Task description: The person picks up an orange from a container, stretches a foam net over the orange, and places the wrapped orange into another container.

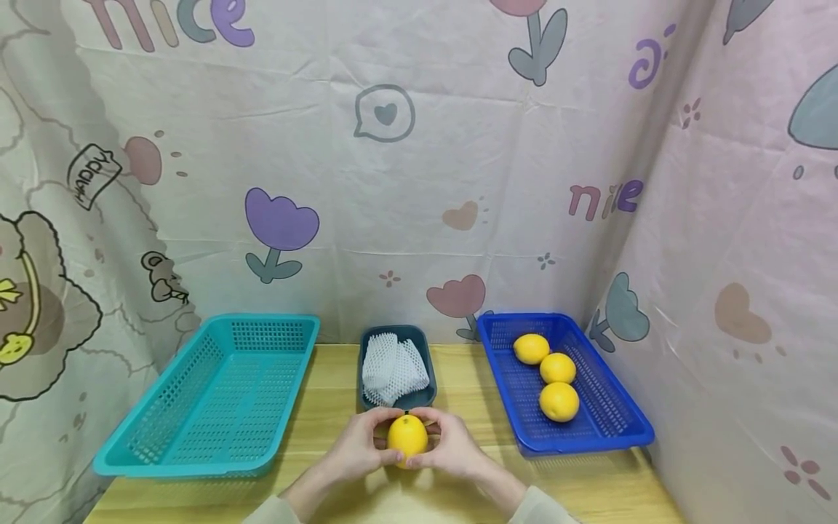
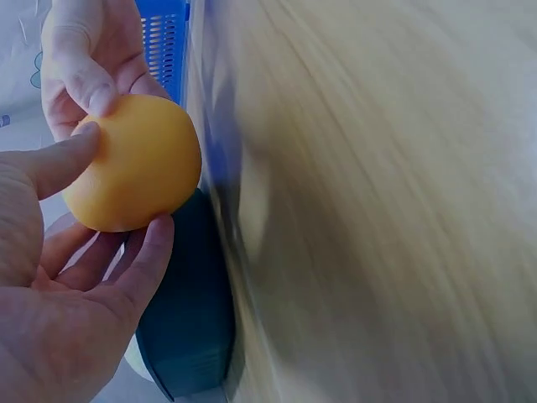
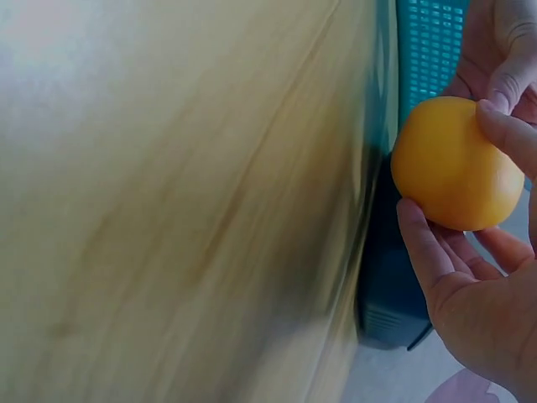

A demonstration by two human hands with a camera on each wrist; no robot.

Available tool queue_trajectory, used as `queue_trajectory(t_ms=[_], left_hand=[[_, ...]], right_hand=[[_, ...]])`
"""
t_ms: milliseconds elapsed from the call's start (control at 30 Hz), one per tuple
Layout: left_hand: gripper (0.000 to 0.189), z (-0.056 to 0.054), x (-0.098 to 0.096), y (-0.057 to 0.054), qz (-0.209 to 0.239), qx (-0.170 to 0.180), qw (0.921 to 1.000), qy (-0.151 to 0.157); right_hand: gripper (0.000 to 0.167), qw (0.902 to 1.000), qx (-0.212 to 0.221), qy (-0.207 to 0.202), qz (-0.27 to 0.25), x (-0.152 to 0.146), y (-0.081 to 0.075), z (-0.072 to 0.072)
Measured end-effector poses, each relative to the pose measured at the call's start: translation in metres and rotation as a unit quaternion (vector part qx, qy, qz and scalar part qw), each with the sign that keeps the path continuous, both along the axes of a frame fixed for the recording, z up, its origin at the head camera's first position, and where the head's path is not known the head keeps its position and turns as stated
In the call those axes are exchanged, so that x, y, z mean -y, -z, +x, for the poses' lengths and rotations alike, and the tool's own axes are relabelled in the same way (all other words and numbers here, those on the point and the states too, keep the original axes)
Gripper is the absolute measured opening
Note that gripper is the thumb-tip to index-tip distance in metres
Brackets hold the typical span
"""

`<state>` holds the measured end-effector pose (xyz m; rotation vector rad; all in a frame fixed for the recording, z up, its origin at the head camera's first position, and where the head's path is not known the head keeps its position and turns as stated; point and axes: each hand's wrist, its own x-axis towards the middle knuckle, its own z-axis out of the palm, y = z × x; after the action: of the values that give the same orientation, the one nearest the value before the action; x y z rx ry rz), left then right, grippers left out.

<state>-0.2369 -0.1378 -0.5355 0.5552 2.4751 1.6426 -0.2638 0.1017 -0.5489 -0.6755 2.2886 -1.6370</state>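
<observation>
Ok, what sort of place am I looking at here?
Probably a small tabletop packing or sorting station, perhaps staged: patterned cloth hangs behind a wood-grain table bearing a blue basket of yellow fruit and a small dark bin of white foam nets.

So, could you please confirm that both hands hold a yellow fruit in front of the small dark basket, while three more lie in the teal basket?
Not quite: the three other yellow fruits lie in the blue basket, not the teal basket, as the head view shows. The left hand and right hand do hold a yellow fruit in front of the small dark basket.
</observation>
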Motion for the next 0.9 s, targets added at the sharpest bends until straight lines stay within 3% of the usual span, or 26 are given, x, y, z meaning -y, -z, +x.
queue_trajectory(t_ms=[300,467,633,900], left_hand=[[0.071,0.0034,0.0033,0.0056,0.009,-0.01,0.9998,0.015],[0.074,0.0042,0.0048,0.0061,-0.014,-0.015,0.9996,0.017],[0.075,0.0043,0.0055,0.0075,-0.042,-0.006,0.9989,0.019],[0.074,0.0055,0.0077,0.0096,-0.043,0.016,0.9987,0.02]], right_hand=[[0.076,0.9999,-0.006,0.001,0.01,0.0041,0.0039,0.0045],[0.075,0.9996,-0.024,-0.008,0.009,0.0076,0.007,0.006],[0.073,0.9993,-0.031,-0.014,0.011,0.0099,0.0095,0.0077],[0.075,0.9983,-0.042,-0.026,0.031,0.0086,0.0088,0.0087]])
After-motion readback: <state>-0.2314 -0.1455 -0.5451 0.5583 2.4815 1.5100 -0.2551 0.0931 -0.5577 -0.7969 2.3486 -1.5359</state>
